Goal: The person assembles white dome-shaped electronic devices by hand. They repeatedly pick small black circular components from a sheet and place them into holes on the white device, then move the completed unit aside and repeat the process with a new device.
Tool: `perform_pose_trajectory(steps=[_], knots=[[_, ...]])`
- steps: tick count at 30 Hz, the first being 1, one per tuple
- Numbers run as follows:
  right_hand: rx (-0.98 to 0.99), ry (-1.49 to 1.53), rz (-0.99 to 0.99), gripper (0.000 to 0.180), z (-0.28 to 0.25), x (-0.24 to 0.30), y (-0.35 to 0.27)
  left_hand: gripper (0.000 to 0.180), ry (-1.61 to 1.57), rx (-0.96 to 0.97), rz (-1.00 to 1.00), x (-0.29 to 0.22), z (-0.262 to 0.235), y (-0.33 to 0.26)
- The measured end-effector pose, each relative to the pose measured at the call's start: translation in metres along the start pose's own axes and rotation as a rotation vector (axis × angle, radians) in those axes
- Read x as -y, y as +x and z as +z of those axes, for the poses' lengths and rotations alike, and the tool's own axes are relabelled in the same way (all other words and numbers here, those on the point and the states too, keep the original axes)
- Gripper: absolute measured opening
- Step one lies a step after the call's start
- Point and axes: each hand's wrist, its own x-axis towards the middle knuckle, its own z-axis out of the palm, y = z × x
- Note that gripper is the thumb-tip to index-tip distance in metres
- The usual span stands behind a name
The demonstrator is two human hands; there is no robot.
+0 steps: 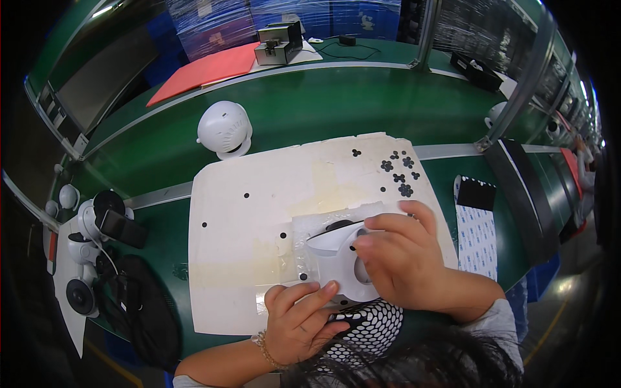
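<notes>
**Pad going onto the white shell**

Nearest me, my left hand [299,315] lies flat, fingers open, pressing the clear plastic film [309,240] and the near edge of the white plastic shell [337,258] against the white work board [249,239]. My right hand [402,258] is cupped over the shell at the board's near right; whether its fingertips pinch a small black pad I cannot tell. More black pads [400,173] sit at the far right corner. I judge a pad is being seated; next calls for firm, square pressure.

One head-worn fisheye looks steeply down, close over the white mat [246,226], its rim probably distorted.
</notes>
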Motion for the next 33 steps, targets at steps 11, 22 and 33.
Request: perform_pose_trajectory(steps=[11,22,33], knots=[[0.157,0.403,0.333,0.011,-0.016,0.005,-0.028,0.019,-0.060,0.029,-0.023,-0.004,-0.004,0.004],[0.246,0.412,0.358,0.006,-0.009,0.017,-0.033,0.016,-0.094,-0.088,0.003,0.001,0.007,0.000],[0.199,0.386,0.342,0.007,-0.006,0.018,-0.038,0.015,-0.096,-0.108,-0.015,0.000,0.009,-0.001]])
